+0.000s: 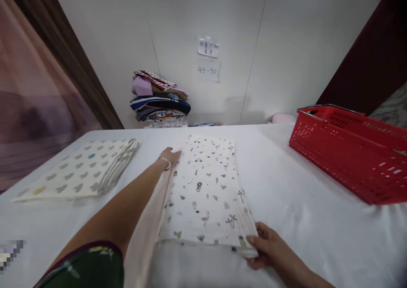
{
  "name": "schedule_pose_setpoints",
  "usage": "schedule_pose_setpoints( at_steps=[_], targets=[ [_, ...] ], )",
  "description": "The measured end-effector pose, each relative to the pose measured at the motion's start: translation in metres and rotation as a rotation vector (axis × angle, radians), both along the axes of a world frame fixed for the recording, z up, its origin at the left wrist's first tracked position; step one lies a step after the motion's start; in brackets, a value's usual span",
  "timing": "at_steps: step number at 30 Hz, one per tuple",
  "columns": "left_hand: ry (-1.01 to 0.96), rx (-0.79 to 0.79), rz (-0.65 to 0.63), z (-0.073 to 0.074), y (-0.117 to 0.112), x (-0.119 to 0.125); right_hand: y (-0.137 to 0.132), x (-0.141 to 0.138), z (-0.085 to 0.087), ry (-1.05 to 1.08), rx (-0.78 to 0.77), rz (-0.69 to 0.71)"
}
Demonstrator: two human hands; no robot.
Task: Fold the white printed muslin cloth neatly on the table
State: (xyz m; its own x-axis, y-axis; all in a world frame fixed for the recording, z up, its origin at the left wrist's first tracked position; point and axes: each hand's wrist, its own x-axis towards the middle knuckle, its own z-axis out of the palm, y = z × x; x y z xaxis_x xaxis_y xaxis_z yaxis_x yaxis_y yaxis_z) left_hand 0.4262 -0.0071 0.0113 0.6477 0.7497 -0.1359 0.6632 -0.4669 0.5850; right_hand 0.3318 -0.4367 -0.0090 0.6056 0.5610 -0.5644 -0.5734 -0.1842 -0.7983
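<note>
A folded white cloth (206, 186) printed with small flamingos, palms and cacti lies lengthwise in front of me on the white-covered table. At its far left edge, my left hand (171, 155) is closed on the fabric; its fingertips are partly hidden. My right hand (265, 247) pinches the near right corner between thumb and fingers, where several layers show. Pale pink fabric (148, 233) runs along the cloth's left side, beneath my left forearm. Farther left rests another folded cloth (79, 169), cream with grey mushroom-like shapes.
A red plastic basket (346, 156) with metal handles stands on the right. Behind the table's far edge rises a stack of folded fabrics (160, 99), against a white wall with paper notes (208, 48). A pink curtain (38, 89) hangs at the left.
</note>
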Motion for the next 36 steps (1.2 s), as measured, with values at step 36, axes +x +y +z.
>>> schedule_pose_setpoints(
  at_steps=[36],
  targets=[
    [-0.275, 0.364, -1.143, -0.014, -0.256, -0.154, -0.019, -0.024, -0.005, -0.105, 0.263, -0.139]
  ],
)
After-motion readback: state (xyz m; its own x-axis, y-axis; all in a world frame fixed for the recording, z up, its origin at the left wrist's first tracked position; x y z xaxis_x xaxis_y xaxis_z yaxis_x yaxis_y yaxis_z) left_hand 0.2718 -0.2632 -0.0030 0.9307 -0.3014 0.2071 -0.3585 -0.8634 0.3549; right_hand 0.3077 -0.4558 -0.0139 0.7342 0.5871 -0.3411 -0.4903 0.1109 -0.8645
